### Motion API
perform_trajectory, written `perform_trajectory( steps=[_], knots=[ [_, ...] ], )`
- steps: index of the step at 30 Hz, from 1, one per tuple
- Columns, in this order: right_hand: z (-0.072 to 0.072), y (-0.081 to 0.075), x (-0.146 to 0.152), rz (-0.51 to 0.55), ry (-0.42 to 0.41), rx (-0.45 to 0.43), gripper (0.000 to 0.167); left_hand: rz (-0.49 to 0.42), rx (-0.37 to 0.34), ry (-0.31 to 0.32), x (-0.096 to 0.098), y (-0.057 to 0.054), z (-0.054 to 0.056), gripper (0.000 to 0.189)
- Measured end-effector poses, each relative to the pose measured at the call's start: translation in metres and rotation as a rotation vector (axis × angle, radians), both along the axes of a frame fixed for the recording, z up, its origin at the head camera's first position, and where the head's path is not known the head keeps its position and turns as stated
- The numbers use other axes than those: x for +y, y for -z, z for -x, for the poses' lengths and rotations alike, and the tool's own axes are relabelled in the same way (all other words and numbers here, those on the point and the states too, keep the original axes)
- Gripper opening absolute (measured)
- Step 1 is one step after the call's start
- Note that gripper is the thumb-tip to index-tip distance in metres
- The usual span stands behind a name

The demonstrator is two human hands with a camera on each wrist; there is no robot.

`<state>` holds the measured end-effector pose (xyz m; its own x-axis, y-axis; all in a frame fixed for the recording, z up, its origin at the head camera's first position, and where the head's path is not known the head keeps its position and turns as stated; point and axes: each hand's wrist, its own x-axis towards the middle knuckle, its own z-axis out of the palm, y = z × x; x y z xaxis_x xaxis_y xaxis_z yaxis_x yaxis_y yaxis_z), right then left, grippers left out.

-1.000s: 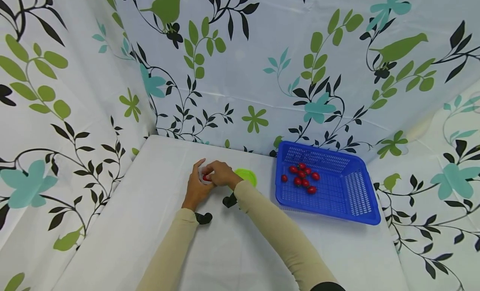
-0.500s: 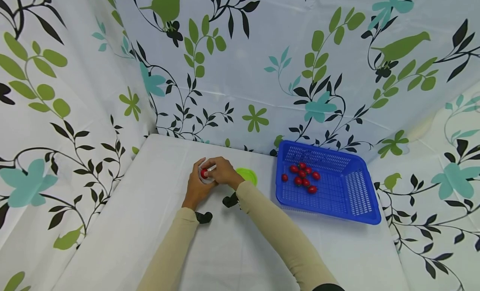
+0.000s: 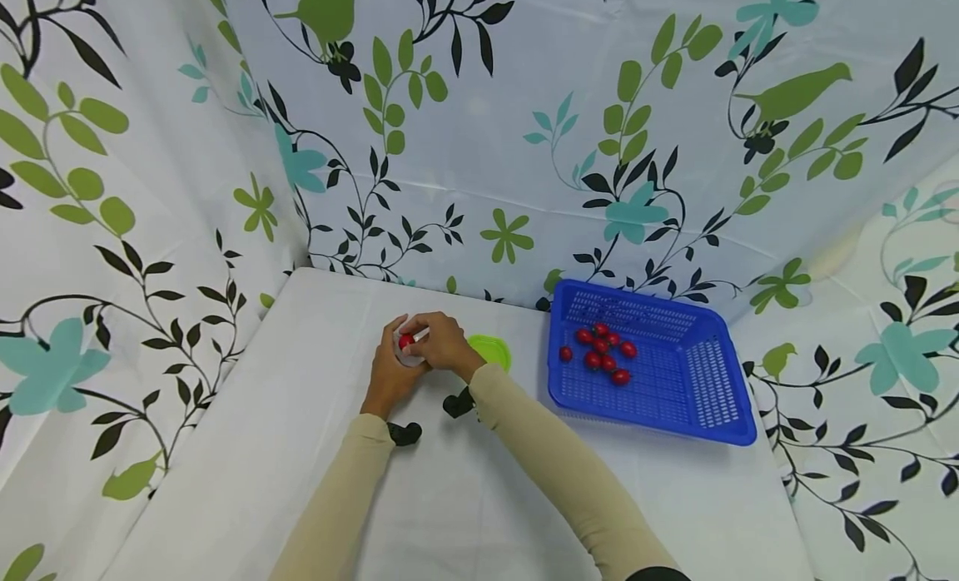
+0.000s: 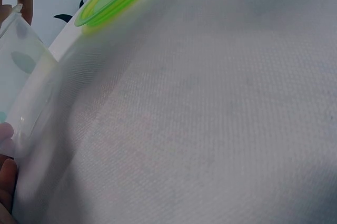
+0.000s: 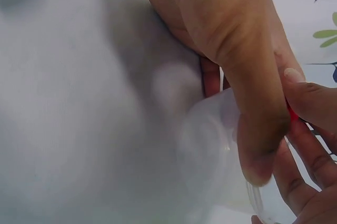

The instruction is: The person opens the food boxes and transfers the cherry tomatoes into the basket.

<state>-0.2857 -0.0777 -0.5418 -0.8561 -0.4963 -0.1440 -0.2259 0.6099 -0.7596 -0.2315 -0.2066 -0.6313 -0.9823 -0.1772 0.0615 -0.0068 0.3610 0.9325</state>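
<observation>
A clear plastic container (image 5: pixel 208 150) is between my hands, tilted in the left wrist view. My left hand (image 3: pixel 391 377) grips its side, fingers curled around the wall. On the opposite side, my right hand (image 3: pixel 442 344) pinches the container's rim, with the thumb (image 5: pixel 258 145) bent over the edge. Red shows inside at the opening: a small cherry tomato (image 3: pixel 406 341), partly covered by fingers. Just behind the right wrist lies a bright green lid (image 3: pixel 490 350), also visible at the top of the left wrist view.
To the right stands a blue perforated basket (image 3: pixel 674 389), with several cherry tomatoes (image 3: pixel 601 346) gathered in its left part. A white cloth (image 3: pixel 479 498) covers the table. A patterned curtain (image 3: pixel 464 131) rises along the back and sides.
My right fingers have drawn back from over the container's opening to its rim, leaving more of the red tomato visible. My left hand keeps its grip; basket and lid stay put.
</observation>
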Motion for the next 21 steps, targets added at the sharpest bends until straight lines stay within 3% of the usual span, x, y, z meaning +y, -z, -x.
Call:
perform_trajectory(
  steps=[12, 21],
  knots=[
    [0.001, -0.016, 0.020, 0.067, -0.022, 0.035, 0.032, 0.037, -0.047, -0.020, 0.002, -0.005, -0.003, 0.097],
    [0.004, -0.027, 0.038, 0.104, -0.025, 0.062, 0.035, 0.024, -0.039, -0.024, 0.003, -0.004, -0.003, 0.100]
  ],
)
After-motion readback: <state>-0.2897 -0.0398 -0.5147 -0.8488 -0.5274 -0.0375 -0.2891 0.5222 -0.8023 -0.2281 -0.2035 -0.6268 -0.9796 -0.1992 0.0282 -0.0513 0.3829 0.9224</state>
